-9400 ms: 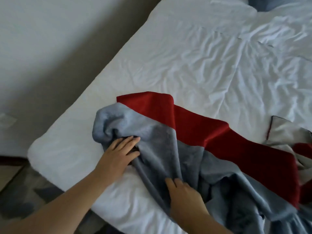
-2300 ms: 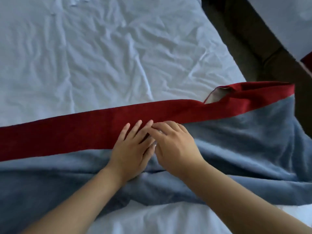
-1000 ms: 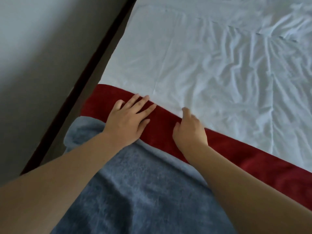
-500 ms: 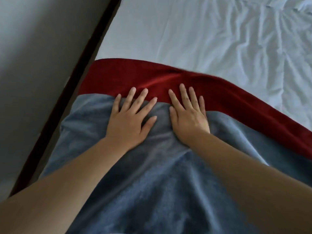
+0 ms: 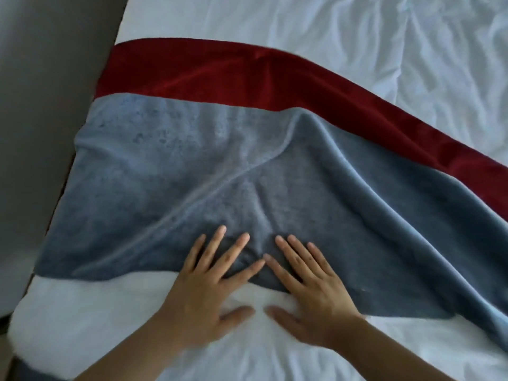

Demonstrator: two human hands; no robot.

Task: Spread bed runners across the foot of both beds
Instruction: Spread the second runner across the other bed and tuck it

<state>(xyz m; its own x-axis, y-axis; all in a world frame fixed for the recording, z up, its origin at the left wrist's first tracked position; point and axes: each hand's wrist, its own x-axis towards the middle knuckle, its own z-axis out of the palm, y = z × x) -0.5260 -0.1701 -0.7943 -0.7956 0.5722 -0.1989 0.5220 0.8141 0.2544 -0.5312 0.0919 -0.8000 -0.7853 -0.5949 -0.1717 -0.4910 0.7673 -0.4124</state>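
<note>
A bed runner (image 5: 165, 166), grey-blue with a dark red band (image 5: 220, 75) along its far side, lies across the white bed (image 5: 302, 20) and reaches its left edge. Diagonal folds ridge the grey part near the middle. My left hand (image 5: 211, 281) and my right hand (image 5: 310, 281) lie flat side by side on the runner's near hem, fingers spread, palms partly on the white sheet. Neither hand grips the cloth.
A grey wall (image 5: 46, 78) runs close along the bed's left side, with a narrow dark gap between them. The crumpled white sheet (image 5: 439, 50) stretches away beyond the red band. The runner continues out of view to the right.
Both hands have slid back toward me from just below the red band to the near hem, flattening the grey cloth. More of the runner and the white sheet in front shows now.
</note>
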